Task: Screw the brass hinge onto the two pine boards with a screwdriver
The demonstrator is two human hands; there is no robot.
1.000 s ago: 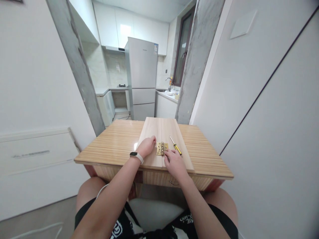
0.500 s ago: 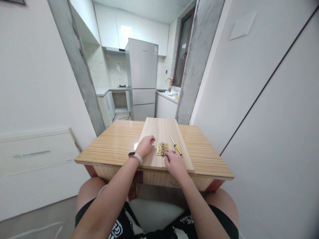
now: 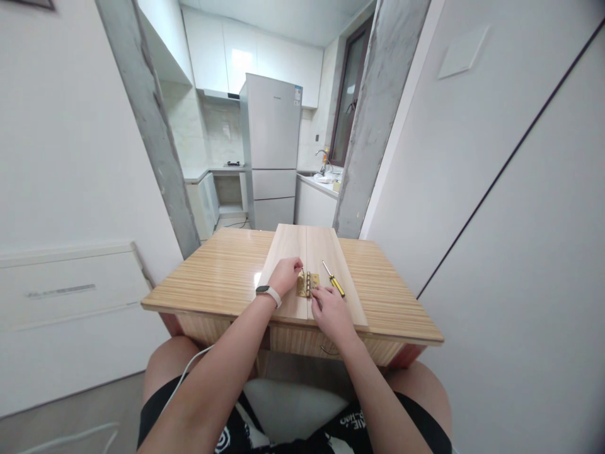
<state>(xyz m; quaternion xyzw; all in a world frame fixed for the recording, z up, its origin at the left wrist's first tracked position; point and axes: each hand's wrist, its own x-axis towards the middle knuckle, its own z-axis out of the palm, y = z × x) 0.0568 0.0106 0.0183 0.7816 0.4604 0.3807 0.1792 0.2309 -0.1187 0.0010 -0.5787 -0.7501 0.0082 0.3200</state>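
Note:
A brass hinge (image 3: 309, 284) lies unfolded across the seam between two pale wooden boards (image 3: 326, 243). My left hand (image 3: 286, 275), with a watch on its wrist, is closed in a pinch above the hinge's left leaf. A small screw (image 3: 303, 270) pokes out below its fingertips. On the right leaf, the fingertips and thumb of my right hand (image 3: 331, 309) hold the hinge against the board, covering part of that leaf. Just beyond this hand a screwdriver (image 3: 334, 279) with a yellow and black handle rests on the right board.
Both boards lie on a wood-grain table (image 3: 222, 268) with a drawer handle (image 3: 329, 350) at its front. White walls stand on both sides. A tall fridge (image 3: 274, 139) and a sink tap (image 3: 322, 159) are in the kitchen behind.
My left hand has moved right, from beside the hinge to over its left leaf, with the screw in its fingertips. My right hand has stayed at the hinge.

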